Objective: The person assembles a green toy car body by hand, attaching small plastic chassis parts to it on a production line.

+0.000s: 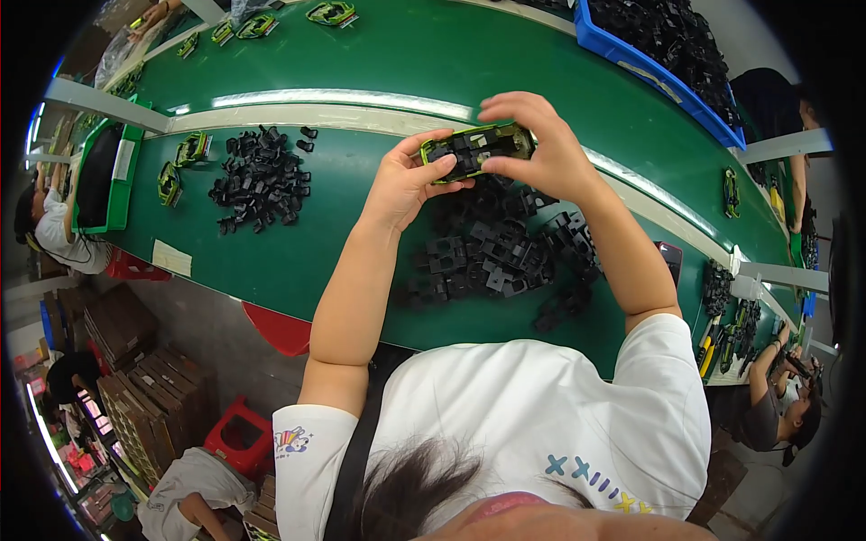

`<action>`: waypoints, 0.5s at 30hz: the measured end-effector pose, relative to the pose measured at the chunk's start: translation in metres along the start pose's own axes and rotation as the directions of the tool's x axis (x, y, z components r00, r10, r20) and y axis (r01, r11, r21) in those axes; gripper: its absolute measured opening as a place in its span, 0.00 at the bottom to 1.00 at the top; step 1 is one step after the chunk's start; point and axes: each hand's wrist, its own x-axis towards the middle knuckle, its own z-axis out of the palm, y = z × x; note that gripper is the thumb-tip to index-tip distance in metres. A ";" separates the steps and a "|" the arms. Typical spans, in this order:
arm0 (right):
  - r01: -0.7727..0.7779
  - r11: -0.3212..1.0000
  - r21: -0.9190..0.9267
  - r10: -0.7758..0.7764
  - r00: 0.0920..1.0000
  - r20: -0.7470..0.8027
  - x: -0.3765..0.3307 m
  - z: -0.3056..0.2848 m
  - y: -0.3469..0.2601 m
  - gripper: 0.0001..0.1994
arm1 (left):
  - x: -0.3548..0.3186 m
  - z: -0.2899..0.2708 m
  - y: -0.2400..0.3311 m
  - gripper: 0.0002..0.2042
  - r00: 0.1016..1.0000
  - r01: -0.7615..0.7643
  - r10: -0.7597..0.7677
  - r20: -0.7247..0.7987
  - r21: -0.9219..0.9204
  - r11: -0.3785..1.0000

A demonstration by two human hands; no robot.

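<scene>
Casing (473, 153) crosswise, right end farther

An elongated lime-green plastic shell (474, 146) is held aloft, hollow side up, black fittings (465, 155) inside, right end angled slightly away.
</scene>
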 end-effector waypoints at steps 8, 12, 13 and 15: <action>0.202 0.974 -0.100 -0.184 0.970 0.161 0.005 -0.010 -0.011 0.12 | -0.001 0.002 0.001 0.17 0.999 -0.003 0.003 0.032 -0.005 1.000; 0.016 0.993 -0.114 -0.010 0.998 0.058 -0.002 -0.020 -0.002 0.11 | -0.001 0.000 0.004 0.15 1.000 0.010 -0.009 0.021 -0.041 0.999; 0.018 0.993 -0.113 -0.011 0.998 0.062 -0.004 -0.022 0.000 0.11 | -0.002 0.000 0.004 0.15 1.000 0.006 -0.006 0.015 -0.036 0.999; -0.102 0.965 -0.243 0.101 0.995 -0.019 -0.010 -0.025 0.000 0.11 | -0.002 0.002 0.005 0.15 1.000 0.002 -0.002 0.012 -0.032 0.999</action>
